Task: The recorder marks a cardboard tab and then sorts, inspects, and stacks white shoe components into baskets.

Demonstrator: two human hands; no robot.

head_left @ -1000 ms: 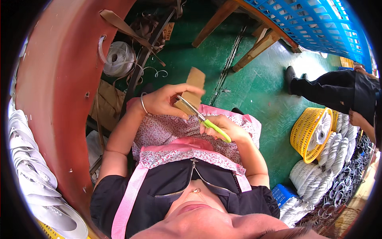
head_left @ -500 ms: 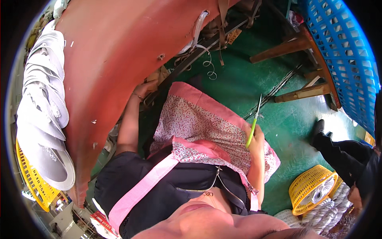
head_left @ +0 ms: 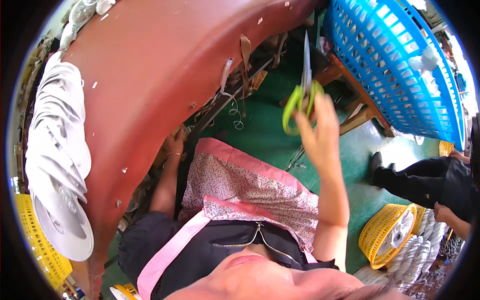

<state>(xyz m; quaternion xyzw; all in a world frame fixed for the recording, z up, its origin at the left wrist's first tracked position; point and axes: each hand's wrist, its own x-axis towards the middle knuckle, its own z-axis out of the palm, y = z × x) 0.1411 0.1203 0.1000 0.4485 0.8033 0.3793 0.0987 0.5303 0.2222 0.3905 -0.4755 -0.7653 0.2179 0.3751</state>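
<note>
My right hand (head_left: 320, 127) is raised in front of me, fingers closed around the green handles of a pair of scissors (head_left: 306, 65). The metal blades point up and away, toward the far edge of the view. Low at the edge of the red-brown covered table (head_left: 140, 75), my left hand (head_left: 175, 142) reaches in beside its underside. Its fingers are small and partly hidden there, so I cannot tell what they touch. A pink floral apron (head_left: 240, 172) hangs in front of me, between my arms.
Overlapping white curved pieces (head_left: 57, 150) lie along the table's left side, above a yellow basket (head_left: 37, 235). A blue basket (head_left: 390, 65) rests on a wooden stool (head_left: 357, 122). At right are another person's dark trousers (head_left: 410, 182), a yellow basket (head_left: 372, 240) and white rope-like bundles (head_left: 412, 257).
My right hand has lifted the scissors up and forward from beside the apron. My left hand stays by the table edge. The view has shifted, bringing the blue basket further in.
</note>
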